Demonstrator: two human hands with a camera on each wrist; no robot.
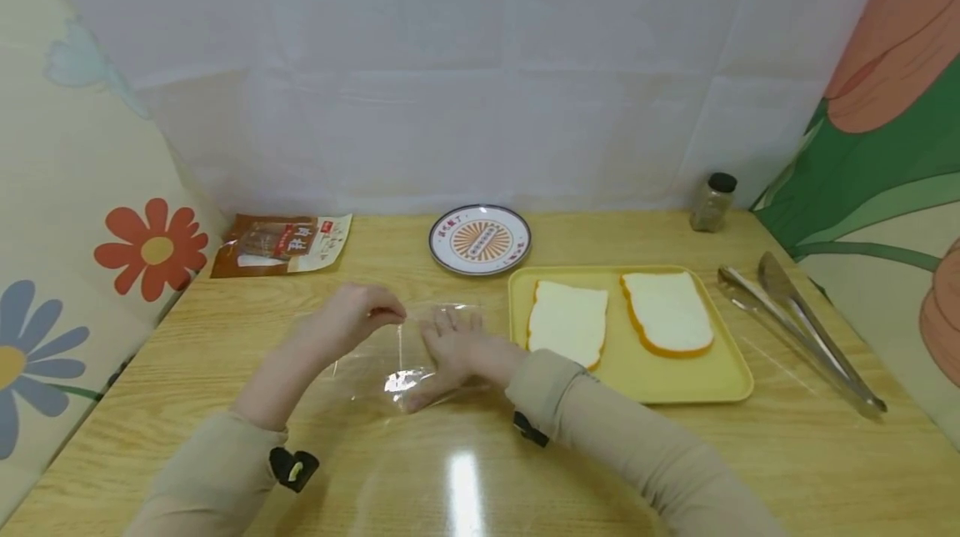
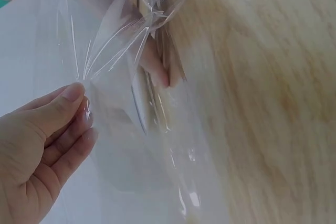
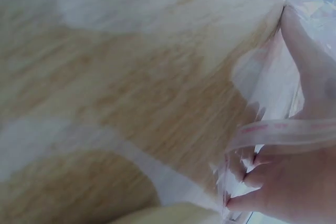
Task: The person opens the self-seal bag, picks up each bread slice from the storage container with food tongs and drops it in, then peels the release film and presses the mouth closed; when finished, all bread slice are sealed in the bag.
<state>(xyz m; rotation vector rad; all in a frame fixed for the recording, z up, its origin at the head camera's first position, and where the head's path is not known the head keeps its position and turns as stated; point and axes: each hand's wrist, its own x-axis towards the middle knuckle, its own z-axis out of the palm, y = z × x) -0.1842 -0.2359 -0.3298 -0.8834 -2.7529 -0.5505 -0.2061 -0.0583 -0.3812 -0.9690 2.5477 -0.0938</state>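
Note:
A clear plastic bag (image 1: 375,366) lies on the table in the head view, partly lifted. My left hand (image 1: 351,318) pinches its film between thumb and fingers; in the left wrist view the film (image 2: 113,51) is drawn into creases from that pinch. My right hand (image 1: 461,349) is spread low over the table, its fingers and thumb apart against the plastic. In the right wrist view a clear strip with faint red marks (image 3: 278,130) crosses over the right hand (image 3: 283,198), which appears to be inside the bag.
On the right, a yellow tray (image 1: 637,387) holds two bread slices (image 1: 567,320). Beyond it lie metal tongs (image 1: 810,328) and a black-capped jar (image 1: 712,203). A patterned plate (image 1: 480,240) and a brown food packet (image 1: 281,245) sit at the back.

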